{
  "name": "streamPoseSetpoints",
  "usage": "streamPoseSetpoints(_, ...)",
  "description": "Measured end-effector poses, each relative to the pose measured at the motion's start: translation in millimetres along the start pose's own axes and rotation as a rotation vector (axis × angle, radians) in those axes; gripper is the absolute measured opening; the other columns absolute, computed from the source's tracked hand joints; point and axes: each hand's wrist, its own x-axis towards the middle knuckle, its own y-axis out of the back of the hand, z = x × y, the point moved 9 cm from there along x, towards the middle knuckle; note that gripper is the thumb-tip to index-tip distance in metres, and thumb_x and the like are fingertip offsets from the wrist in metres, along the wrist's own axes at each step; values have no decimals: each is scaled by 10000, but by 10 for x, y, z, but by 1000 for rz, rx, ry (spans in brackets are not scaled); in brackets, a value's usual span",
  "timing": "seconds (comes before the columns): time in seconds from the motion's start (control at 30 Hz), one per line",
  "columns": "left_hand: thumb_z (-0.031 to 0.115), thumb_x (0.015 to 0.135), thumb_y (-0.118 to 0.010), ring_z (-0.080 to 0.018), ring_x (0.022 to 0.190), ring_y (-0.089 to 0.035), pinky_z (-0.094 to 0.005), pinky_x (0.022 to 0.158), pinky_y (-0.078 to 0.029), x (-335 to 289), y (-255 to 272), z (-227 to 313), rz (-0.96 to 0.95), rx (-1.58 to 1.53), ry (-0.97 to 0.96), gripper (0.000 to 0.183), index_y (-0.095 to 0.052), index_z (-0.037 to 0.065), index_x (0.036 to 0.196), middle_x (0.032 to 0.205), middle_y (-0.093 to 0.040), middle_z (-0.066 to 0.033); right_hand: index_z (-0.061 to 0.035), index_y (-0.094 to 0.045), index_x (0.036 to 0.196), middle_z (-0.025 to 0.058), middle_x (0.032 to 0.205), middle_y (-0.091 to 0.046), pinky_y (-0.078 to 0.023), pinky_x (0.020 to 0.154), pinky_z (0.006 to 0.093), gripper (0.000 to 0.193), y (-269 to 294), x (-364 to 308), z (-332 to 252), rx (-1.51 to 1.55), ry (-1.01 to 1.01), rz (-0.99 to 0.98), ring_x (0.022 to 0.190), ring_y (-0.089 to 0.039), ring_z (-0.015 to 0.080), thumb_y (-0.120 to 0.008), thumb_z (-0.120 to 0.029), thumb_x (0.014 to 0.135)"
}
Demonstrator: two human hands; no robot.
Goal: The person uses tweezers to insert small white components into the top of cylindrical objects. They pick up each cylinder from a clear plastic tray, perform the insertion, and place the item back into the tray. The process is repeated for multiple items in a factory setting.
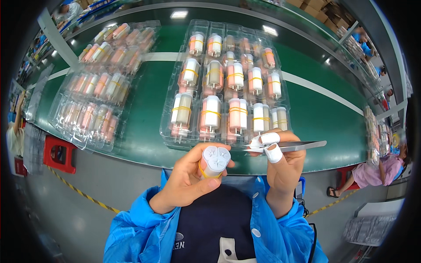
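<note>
My left hand (188, 179) is closed around a bundle of three pale cylinders (216, 159) bound by a yellow rubber band. The bundle's rounded three-lobed end, with star-like marks, faces up. To its right, my right hand (280, 162) grips a pair of metal tweezers (302, 145); their tips are close to the taped fingers and point left. White tape covers several of those fingertips. Just beyond both hands lies a clear plastic tray (169, 127) with rows of banded white, pink and grey cylinder bundles (210, 111), thin pins showing at their lower ends.
More clear trays of cylinders (92, 120) are at the left on the green bench (315, 109). Red stools (59, 154) stand left and right of me. A person in pink (372, 173) sits at the far right. Grey metal posts (57, 37) rise beyond the bench.
</note>
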Motion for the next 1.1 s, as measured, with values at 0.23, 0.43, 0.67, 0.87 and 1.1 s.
streamPoseSetpoints(0.23, 165, 881, -590, -144, 1001, -534, -299, 887, -440, -10, 30, -2, -9, -57, -18, 524, -387, -14, 1330, 1171, -551, -128, 58, -621, 973, 130, 941, -615, -494, 767, 289, 190, -18, -11, 16, -101, 39, -13, 871, -609, 189, -650, 47, 786)
streamPoseSetpoints(0.43, 169, 856, -599, -203, 997, -545, -323, 842, -452, 16, 10, 124, 39, 413, -277, 505, -432, -61, 1272, 1155, -500, -162, 56, -609, 1008, 125, 932, -622, -506, 755, 289, 220, 52, -34, 37, -114, 13, 63, 851, -617, 179, -657, 42, 793)
streamPoseSetpoints(0.67, -10, 749, -684, -175, 967, -528, -251, 782, -457, 13, -91, 161, 72, 789, -334, 504, -499, -36, 1216, 1108, -431, -123, 61, -595, 1031, 151, 926, -635, -525, 728, 295, 218, 16, -78, -44, -80, 77, 68, 820, -637, 186, -642, 31, 820)
streamPoseSetpoints(0.87, -7, 721, -719, -190, 931, -528, -271, 762, -468, -3, -67, 154, 131, 817, -387, 481, -519, -29, 1157, 1080, -435, -130, 52, -623, 980, 169, 941, -639, -520, 732, 293, 181, -150, -134, -102, -155, 91, -48, 826, -637, 192, -660, 32, 804)
streamPoseSetpoints(1.1, -40, 698, -692, -208, 910, -523, -273, 715, -485, -22, -107, 265, 167, 963, -526, 462, -536, -16, 1133, 1046, -450, -134, 38, -644, 940, 152, 894, -656, -505, 696, 272, 156, -194, -116, -68, -269, 96, -77, 810, -643, 182, -679, 18, 790)
